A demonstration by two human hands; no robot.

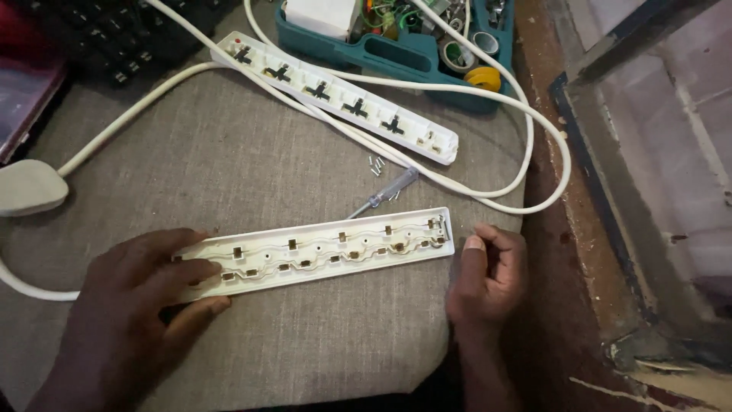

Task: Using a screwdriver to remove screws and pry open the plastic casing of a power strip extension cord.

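An opened white power strip base lies on a grey cushion, its brass contact strips showing. My left hand grips the base's left end, fingers curled over its edge. My right hand rests just past the right end, fingers curled, touching or almost touching the casing; nothing shows in it. The strip's white cover with black socket shutters lies further back.
A small screwdriver and a few loose screws lie between the two halves. A white cable loops to a plug at left. A teal tool tray sits at the back; a dark keyboard at back left.
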